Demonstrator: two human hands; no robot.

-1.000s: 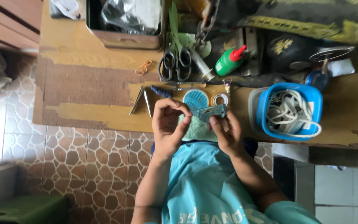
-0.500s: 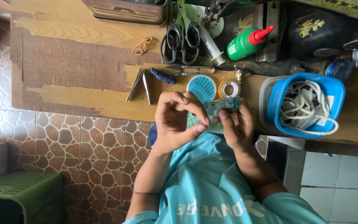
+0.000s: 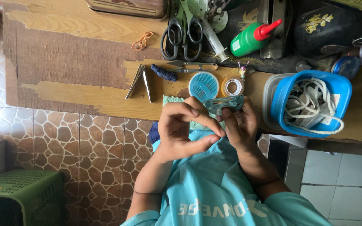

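Small flat grey card (image 3: 223, 103), held up just past the table's near edge, right below the round blue case (image 3: 203, 86). Pinched by the right hand (image 3: 240, 125), fingers closed on its lower edge. Left hand (image 3: 182, 130) just beside it, thumb and fingertips curled in close together, tips touching near the card's left end; cannot tell if anything tiny sits between them. Under both hands, a bit of green cloth (image 3: 177, 101) and a light blue shirt. Right beside the round blue case, a small orange tape ring (image 3: 232, 87). Left of the case, a dark blue thread spool (image 3: 163, 73) and a pair of metal tweezers (image 3: 140, 82) lying open in a V. Just above the case, small thread snips (image 3: 192, 66). Farther above, big black-handled scissors (image 3: 182, 35), a clear syringe (image 3: 213, 40) and a green bottle with a red tip (image 3: 253, 38). Up and left of the case, an orange rubber band (image 3: 141, 40) on the worn wooden table (image 3: 80, 54). Well to the right of the case, a blue tub (image 3: 311, 103) full of white cord. Far down-left of the case, on the floor, a green plastic stool (image 3: 19, 196).
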